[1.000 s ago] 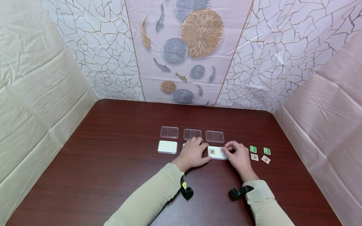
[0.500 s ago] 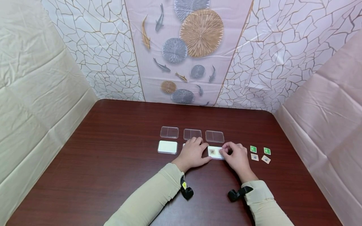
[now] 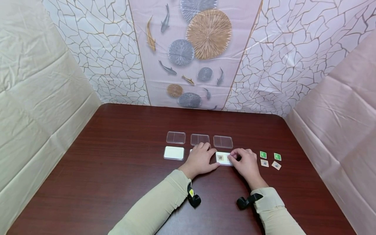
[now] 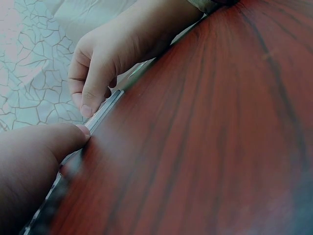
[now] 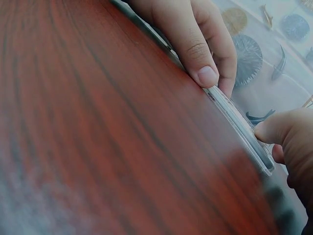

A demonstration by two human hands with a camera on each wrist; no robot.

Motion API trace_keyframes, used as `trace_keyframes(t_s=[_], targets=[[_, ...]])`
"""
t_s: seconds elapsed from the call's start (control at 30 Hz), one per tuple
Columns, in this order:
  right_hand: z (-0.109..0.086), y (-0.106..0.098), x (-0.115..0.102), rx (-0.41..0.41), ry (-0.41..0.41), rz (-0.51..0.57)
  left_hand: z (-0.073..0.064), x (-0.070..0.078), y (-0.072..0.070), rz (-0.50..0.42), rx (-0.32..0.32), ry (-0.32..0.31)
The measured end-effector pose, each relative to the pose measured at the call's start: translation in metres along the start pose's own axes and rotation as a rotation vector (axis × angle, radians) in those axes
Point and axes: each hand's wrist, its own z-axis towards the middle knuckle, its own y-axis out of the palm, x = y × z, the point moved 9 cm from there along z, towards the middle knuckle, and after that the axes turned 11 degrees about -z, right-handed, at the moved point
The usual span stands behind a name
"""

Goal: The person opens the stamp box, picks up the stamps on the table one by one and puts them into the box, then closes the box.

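In the head view, a clear plastic case (image 3: 225, 164) with a white insert lies between my hands. On the insert's left half sits a small beige stamp (image 3: 220, 158) with a dark picture. My left hand (image 3: 201, 158) holds the case's left end, thumb at the near edge and index finger at the far corner. It covers most of another case behind it. My right hand (image 3: 245, 162) pinches a small stamp, mostly hidden by the fingers, down at the insert's right half. In the right wrist view, the right thumb (image 5: 274, 128) is right at the case's top edge (image 5: 242, 129).
Three clear lids (image 3: 176, 137) lie in a row beyond the cases. Another case with a white insert (image 3: 174, 152) sits to the left. Right of my right hand lie two green stamps (image 3: 263, 155) and two beige stamps (image 3: 264, 163). Fabric walls surround the dark wooden table (image 3: 117, 163).
My right hand has moved slightly left over the insert, then stayed nearly still. The left hand has kept its place on the case.
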Motion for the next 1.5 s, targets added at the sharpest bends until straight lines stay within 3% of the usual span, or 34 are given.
trace_keyframes(t_s=[0.83, 1.03, 1.23, 1.33, 1.5], targets=[[0.001, -0.003, 0.001, 0.021, -0.003, 0.014, 0.002, 0.0, 0.0, -0.006, -0.004, -0.002], [0.004, -0.013, 0.004, 0.088, -0.026, -0.029, -0.003, 0.0, -0.003, -0.033, 0.034, 0.036], [0.009, -0.03, 0.031, 0.157, -0.035, -0.145, -0.016, -0.011, -0.01, -0.056, 0.065, 0.045], [0.008, -0.039, 0.053, 0.145, 0.033, -0.183, -0.023, -0.021, -0.012, -0.047, 0.058, 0.035], [0.002, -0.047, 0.087, 0.057, 0.174, -0.208, -0.032, -0.039, -0.019, -0.05, 0.06, 0.008]])
